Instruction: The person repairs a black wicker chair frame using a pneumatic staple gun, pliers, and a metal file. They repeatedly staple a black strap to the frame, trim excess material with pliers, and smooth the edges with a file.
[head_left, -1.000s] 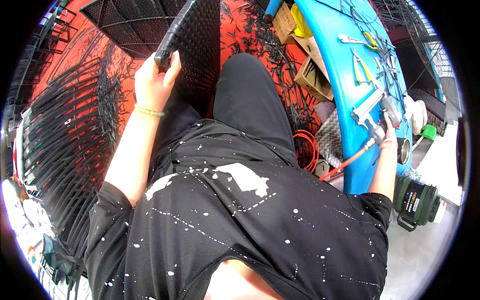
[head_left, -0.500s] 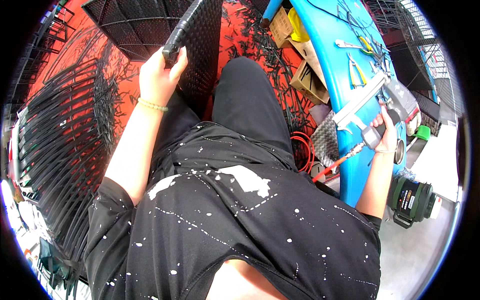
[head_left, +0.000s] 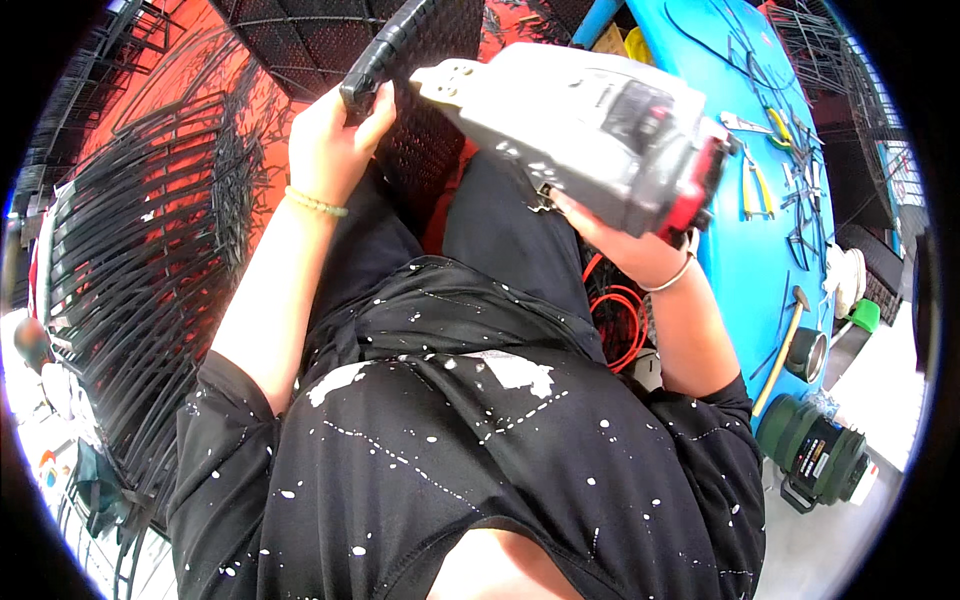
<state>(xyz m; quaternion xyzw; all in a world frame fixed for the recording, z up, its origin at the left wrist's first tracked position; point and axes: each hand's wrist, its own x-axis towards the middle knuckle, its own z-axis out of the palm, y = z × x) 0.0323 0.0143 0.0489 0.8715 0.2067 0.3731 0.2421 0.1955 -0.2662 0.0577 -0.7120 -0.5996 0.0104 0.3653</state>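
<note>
My left hand (head_left: 335,135) grips the wrapped edge of a black woven panel (head_left: 425,130), which stands upright over my left leg. In my right hand (head_left: 635,245) is a grey and silver air staple gun (head_left: 590,130) with a red rear part, blurred by motion. Its narrow nose points left and sits beside the panel's edge; whether the two touch I cannot tell. The gun's body hides most of my right fingers and the handle.
To my right is a blue table (head_left: 720,270) with pliers (head_left: 755,185), a hammer (head_left: 785,345) and a metal cup (head_left: 805,355). A red hose (head_left: 625,330) lies coiled below it. Curved black slatted frames (head_left: 140,250) stand at left. A dark green jug (head_left: 815,450) is at lower right.
My right hand has swung the staple gun from above the blue table leftward to the woven panel's edge. The left hand keeps its hold; the whole view has shifted slightly.
</note>
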